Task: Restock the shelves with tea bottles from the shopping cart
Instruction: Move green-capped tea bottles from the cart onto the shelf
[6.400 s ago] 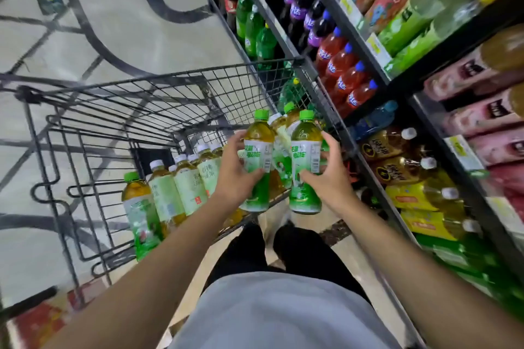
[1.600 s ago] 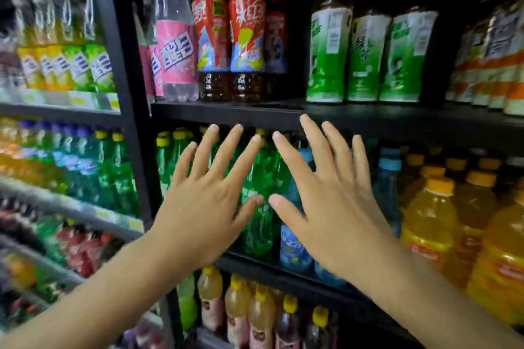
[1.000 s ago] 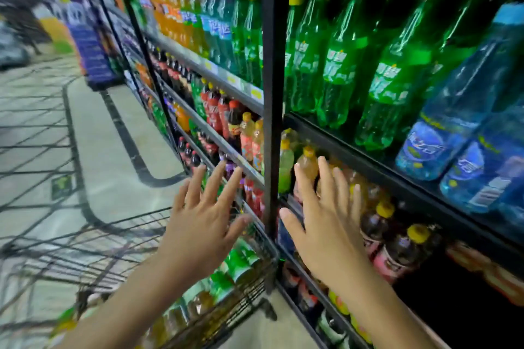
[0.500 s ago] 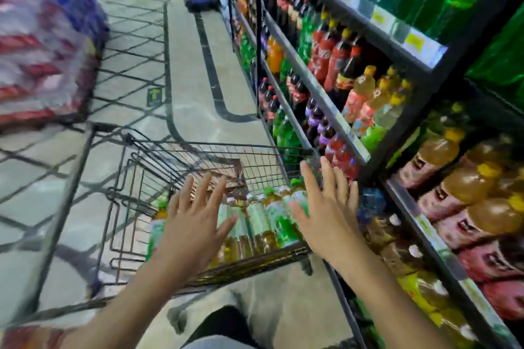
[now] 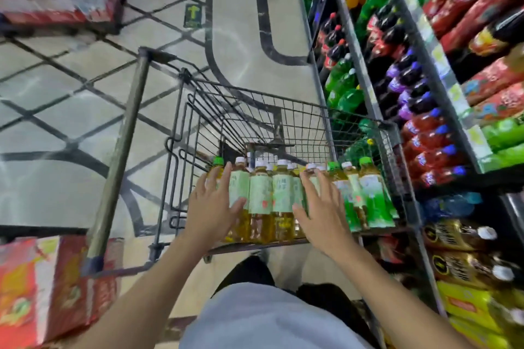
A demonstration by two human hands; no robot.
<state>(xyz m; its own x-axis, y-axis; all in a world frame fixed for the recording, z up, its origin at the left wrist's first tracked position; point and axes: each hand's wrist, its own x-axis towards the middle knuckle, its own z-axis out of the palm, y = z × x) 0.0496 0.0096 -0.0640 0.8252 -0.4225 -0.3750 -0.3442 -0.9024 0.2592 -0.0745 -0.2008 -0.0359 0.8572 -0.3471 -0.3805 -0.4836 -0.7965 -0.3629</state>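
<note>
Seen from the head camera, looking down: a wire shopping cart (image 5: pixel 286 119) on a patterned floor (image 5: pixel 71 110), parked just beside shelves (image 5: pixel 442 71) of bottled drinks along the right. Standing upright in the near end of the cart, a row of tea bottles (image 5: pixel 262 193), most with pale green labels and white caps, a few on the right with bright green labels and green caps. Left hand (image 5: pixel 214 207) and right hand (image 5: pixel 321 207) both reaching over the bottles, fingers spread apart and straight, gripping nothing, hovering at or just touching the labels. Red cartons (image 5: pixel 42 289) blurred at lower left and upper left.
</note>
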